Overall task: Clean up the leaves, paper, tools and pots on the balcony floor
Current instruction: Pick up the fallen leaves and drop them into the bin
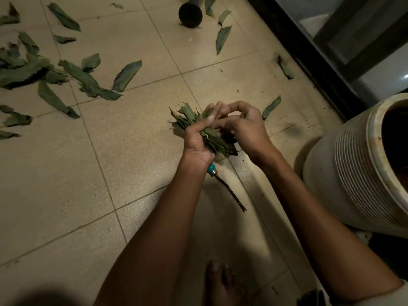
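While the left hand [199, 138] grips a gathered bundle of leaves [198, 127] above mid-floor, the right hand [240, 122] pinches at its top with curled fingers. Judged early: loose leaves [84, 76] litter the floor's [132, 173] left edge, a hand tool [223, 184] lies beneath, a black tool [190, 13] and pot [353, 168] remain

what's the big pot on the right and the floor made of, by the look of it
The big pot looks like glazed ceramic or clay: pale, ribbed bands below the rim, rust-brown stains; plastic can't be ruled out. The floor looks like matte beige ceramic tile, with straight grout lines and a speckled surface.
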